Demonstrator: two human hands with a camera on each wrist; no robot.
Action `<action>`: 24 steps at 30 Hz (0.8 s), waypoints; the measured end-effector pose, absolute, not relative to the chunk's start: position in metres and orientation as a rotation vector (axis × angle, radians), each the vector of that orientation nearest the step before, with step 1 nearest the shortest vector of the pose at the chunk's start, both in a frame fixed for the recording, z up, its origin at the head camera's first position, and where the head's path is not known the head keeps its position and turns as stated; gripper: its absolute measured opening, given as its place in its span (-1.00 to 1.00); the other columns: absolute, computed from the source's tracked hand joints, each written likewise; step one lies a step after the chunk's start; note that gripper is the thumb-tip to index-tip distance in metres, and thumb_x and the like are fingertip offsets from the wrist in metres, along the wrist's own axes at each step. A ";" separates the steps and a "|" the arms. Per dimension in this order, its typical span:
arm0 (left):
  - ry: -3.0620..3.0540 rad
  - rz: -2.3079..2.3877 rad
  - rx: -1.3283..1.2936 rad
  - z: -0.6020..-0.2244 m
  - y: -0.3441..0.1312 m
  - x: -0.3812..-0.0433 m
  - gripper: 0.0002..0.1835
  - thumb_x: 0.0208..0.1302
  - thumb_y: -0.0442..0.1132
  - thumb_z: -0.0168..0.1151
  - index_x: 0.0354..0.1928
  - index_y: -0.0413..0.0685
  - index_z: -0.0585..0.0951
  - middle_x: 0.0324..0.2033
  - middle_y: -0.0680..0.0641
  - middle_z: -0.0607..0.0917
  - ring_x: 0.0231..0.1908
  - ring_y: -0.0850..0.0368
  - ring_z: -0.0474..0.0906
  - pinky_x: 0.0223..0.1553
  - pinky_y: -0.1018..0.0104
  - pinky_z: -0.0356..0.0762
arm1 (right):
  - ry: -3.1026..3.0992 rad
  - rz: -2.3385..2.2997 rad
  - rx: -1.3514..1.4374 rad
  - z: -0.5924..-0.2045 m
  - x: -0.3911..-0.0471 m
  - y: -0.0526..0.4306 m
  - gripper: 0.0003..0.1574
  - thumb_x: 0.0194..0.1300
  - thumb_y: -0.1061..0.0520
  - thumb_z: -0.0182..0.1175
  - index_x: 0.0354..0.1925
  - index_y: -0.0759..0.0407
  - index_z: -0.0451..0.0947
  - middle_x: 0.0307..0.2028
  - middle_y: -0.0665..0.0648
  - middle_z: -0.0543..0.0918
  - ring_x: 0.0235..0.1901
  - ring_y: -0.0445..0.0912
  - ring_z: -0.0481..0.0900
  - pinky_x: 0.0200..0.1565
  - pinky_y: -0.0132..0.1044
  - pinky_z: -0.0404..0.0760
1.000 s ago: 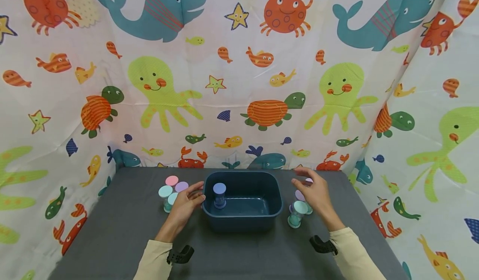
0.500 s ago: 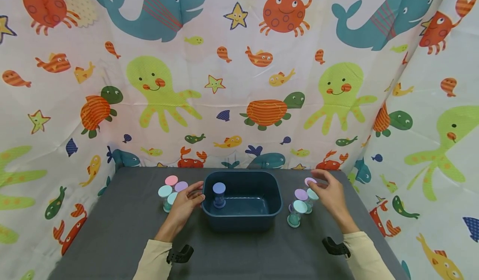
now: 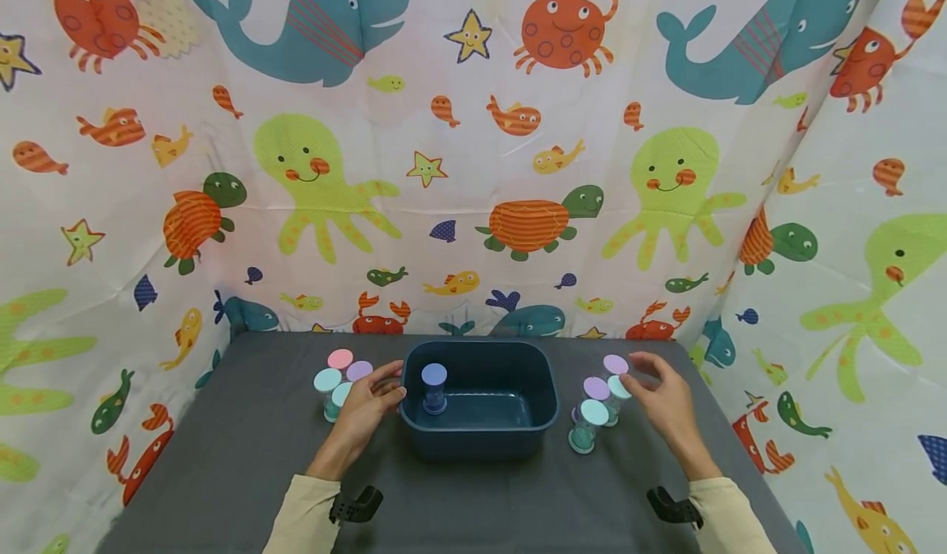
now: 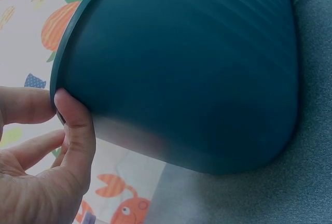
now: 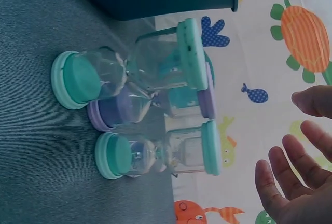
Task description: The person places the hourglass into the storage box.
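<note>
A dark blue plastic bin (image 3: pixel 481 443) stands mid-table, with a blue-capped hourglass (image 3: pixel 434 388) upright inside at its left. My left hand (image 3: pixel 364 410) pinches the bin's left rim; in the left wrist view the thumb and finger (image 4: pixel 78 130) meet at that rim. To the bin's right stands a group of hourglasses: a mint one (image 3: pixel 587 427) in front, a purple-capped one (image 3: pixel 596 388), another mint one (image 3: pixel 618 390) and a lilac-capped one (image 3: pixel 616 363) behind. My right hand (image 3: pixel 666 402) hovers just right of this group, fingers spread and holding nothing (image 5: pixel 295 182).
Left of the bin, partly behind my left hand, stand more hourglasses with pink (image 3: pixel 340 359), mint (image 3: pixel 328 380) and purple (image 3: pixel 359 370) caps. A grey cloth (image 3: pixel 222 472) covers the table. A sea-animal curtain (image 3: pixel 473 168) hangs behind and along both sides.
My right hand has moved rightward from above the right-hand hourglasses to beside them, uncovering the ones at the back. The left hand keeps its hold on the bin's rim.
</note>
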State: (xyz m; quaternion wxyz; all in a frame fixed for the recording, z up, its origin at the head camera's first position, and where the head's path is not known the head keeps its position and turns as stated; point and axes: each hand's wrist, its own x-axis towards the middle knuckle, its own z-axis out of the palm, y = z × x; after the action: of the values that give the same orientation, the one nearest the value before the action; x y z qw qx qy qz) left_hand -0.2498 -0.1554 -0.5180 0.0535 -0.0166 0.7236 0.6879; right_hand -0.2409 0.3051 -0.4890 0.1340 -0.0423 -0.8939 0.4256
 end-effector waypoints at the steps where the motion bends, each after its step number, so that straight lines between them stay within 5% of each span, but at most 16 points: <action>1: 2.199 2.089 -0.049 -0.518 -0.155 -0.250 -0.49 0.35 -0.36 0.17 0.34 -0.06 0.44 0.24 -0.21 0.51 0.12 -0.12 0.52 -0.09 0.32 0.60 | -2.590 1.235 -0.129 -0.490 -0.240 0.305 -0.39 0.33 -0.08 0.25 0.24 0.15 0.43 0.19 0.23 0.55 0.18 0.11 0.49 -0.15 -0.77 0.33; 12: 2.200 2.097 -0.051 -0.519 -0.155 -0.249 -0.49 0.34 -0.37 0.18 0.33 -0.05 0.45 0.23 -0.22 0.52 0.08 -0.11 0.52 -0.14 0.36 0.60 | -2.575 1.243 -0.224 -0.506 -0.242 0.306 -0.34 0.32 -0.04 0.28 0.28 0.17 0.39 0.22 0.26 0.50 0.23 0.12 0.46 -0.05 -0.65 0.42; 19: 2.224 2.093 -0.041 -0.518 -0.154 -0.249 -0.48 0.34 -0.39 0.17 0.34 -0.11 0.43 0.23 -0.26 0.51 0.10 -0.13 0.52 -0.17 0.35 0.60 | -2.577 1.354 -0.306 -0.520 -0.241 0.308 -0.23 0.32 -0.05 0.27 0.37 0.19 0.26 0.31 0.31 0.40 0.30 0.18 0.38 0.22 0.11 0.43; 24: 2.217 2.106 -0.056 -0.517 -0.152 -0.249 -0.48 0.33 -0.39 0.18 0.33 -0.10 0.44 0.21 -0.23 0.52 0.01 0.01 0.53 -0.17 0.33 0.58 | -2.621 1.392 -0.320 -0.527 -0.243 0.310 -0.14 0.33 -0.17 0.23 0.40 0.19 0.20 0.33 0.32 0.37 0.32 0.20 0.35 0.25 0.17 0.37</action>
State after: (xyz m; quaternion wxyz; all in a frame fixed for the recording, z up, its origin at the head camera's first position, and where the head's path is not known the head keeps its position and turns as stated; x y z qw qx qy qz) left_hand -0.2486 -0.1523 -0.5170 0.0418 -0.0184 0.7243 0.6880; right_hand -0.2427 0.3097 -0.5268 0.0783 -0.1069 -0.8754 0.4648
